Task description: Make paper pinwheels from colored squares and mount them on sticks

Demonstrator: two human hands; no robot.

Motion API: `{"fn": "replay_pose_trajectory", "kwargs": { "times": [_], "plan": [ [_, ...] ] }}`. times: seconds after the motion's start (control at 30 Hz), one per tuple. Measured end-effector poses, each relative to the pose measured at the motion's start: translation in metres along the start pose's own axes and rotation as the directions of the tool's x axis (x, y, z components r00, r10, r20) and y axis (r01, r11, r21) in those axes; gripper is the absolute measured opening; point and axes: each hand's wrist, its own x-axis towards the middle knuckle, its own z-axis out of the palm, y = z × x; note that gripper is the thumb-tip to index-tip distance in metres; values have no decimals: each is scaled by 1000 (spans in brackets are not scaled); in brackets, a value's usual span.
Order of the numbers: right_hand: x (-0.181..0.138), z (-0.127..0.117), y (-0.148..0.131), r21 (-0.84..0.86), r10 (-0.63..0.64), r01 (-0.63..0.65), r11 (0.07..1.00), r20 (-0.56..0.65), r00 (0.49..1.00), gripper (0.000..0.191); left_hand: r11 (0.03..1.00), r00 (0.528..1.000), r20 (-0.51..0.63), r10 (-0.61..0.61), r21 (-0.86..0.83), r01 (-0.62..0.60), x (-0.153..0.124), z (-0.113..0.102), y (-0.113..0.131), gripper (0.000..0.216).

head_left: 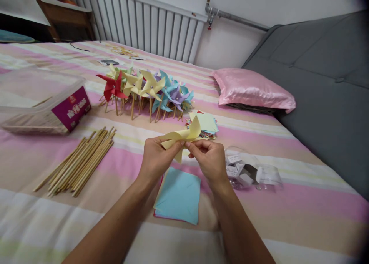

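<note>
A yellow paper pinwheel (184,134), its blades curled inward, is held up between my two hands. My left hand (157,154) grips it from the left, thumb pressed near the middle. On the other side my right hand (210,158) pinches the centre with thumb and fingers; whether a pin is there is hidden. Just below lies a stack of paper squares (180,195), light blue on top. Behind the hands sits another pile of coloured paper (208,122). To the right are small white boxes (242,171) beside a clear plastic cup (268,175).
Finished pinwheels (151,88) on sticks stand grouped farther back. At left lie a bundle of wooden sticks (83,160) and a clear plastic box (43,118) with a purple label. A pink pillow (253,88) rests by the grey headboard (323,72). Everything lies on a striped bedsheet (127,233).
</note>
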Motion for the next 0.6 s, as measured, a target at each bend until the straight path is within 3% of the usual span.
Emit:
{"fn": "replay_pose_trajectory", "kwargs": {
  "times": [0.13,0.23,0.33,0.43,0.5,0.6],
  "plan": [
    [-1,0,-2,-13,-14,14,1000,32,999,23,1000,1000,-5,7,20,-7,0,1,3,9],
    [-1,-5,-4,-50,-88,91,995,55,995,23,998,996,-58,-63,6,64,1,0,7,9],
    [1,-15,-6,-58,-156,151,987,-91,984,23,989,989,-25,-148,3,148,3,-4,9,12],
    [6,-29,-6,20,-201,209,978,-194,960,19,962,953,135,-270,85,260,3,-10,10,19],
    [8,-39,-7,37,-233,237,971,-96,968,13,931,895,270,-355,186,314,3,-13,10,19],
    [9,-52,-10,-47,-246,263,964,233,941,13,910,786,478,-392,324,257,2,-18,12,13]
  ]
}}
